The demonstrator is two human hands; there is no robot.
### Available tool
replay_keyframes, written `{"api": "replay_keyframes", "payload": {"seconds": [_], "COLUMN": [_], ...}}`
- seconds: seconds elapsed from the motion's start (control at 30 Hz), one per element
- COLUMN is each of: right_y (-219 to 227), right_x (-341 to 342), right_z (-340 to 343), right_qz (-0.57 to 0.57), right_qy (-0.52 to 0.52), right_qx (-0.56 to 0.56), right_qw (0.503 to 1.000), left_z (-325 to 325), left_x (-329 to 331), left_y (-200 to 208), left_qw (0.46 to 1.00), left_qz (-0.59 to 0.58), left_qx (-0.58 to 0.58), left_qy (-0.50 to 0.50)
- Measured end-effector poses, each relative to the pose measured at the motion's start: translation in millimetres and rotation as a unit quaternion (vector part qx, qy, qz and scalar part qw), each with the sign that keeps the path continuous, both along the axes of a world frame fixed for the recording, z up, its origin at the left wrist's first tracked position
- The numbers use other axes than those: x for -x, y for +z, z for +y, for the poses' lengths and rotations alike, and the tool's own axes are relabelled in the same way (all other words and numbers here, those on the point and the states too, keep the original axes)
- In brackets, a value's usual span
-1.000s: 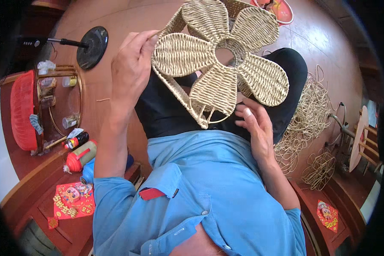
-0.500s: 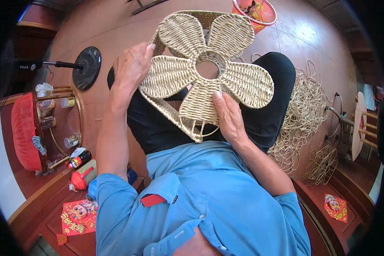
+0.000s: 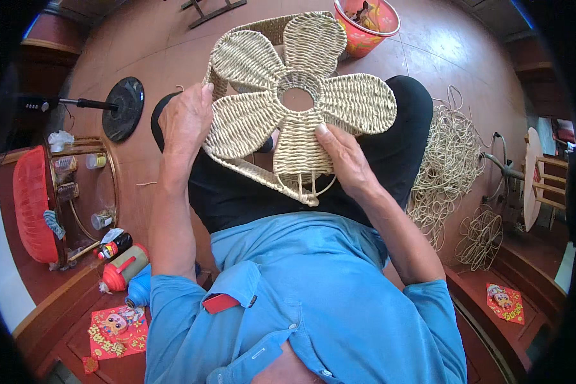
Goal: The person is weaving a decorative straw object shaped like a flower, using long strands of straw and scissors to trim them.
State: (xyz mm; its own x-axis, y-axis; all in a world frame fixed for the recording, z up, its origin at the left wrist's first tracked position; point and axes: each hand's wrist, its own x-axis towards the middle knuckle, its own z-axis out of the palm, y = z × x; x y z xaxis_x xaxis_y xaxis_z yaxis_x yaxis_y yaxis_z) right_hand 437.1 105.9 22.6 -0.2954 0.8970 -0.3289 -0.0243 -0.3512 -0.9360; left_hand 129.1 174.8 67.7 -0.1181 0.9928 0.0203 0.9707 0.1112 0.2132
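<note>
Above the floor, the woven flower piece is pinched by left hand and right hand. Its lowest petal is pointed lengthwise down-frame.

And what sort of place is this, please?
Probably a room in a home, partly used for craft: a red-topped thermos, a pedestal fan and a tangled heap of straw-coloured cord suggest it.
</note>
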Motion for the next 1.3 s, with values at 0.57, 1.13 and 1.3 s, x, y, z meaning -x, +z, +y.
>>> {"api": "replay_keyframes", "payload": {"seconds": [0.57, 1.13, 1.3], "right_y": [13.9, 10.0, 21.3], "right_x": [6.4, -1.6, -3.7], "right_z": [5.8, -64.0, -55.6], "right_qz": [0.066, 0.1, 0.079], "right_qy": [-0.007, 0.021, 0.14], "right_qx": [0.069, 0.162, 0.101], "right_qw": [0.995, 0.981, 0.982], "left_z": [19.2, -128.2, -169.0], "left_x": [5.0, -24.3, -30.9], "left_y": [2.1, 53.2, 27.0], "left_qw": [0.995, 0.953, 0.785], "left_qz": [0.043, -0.284, -0.574], "left_qx": [-0.027, 0.02, 0.209], "left_qy": [-0.086, -0.102, 0.1]}}
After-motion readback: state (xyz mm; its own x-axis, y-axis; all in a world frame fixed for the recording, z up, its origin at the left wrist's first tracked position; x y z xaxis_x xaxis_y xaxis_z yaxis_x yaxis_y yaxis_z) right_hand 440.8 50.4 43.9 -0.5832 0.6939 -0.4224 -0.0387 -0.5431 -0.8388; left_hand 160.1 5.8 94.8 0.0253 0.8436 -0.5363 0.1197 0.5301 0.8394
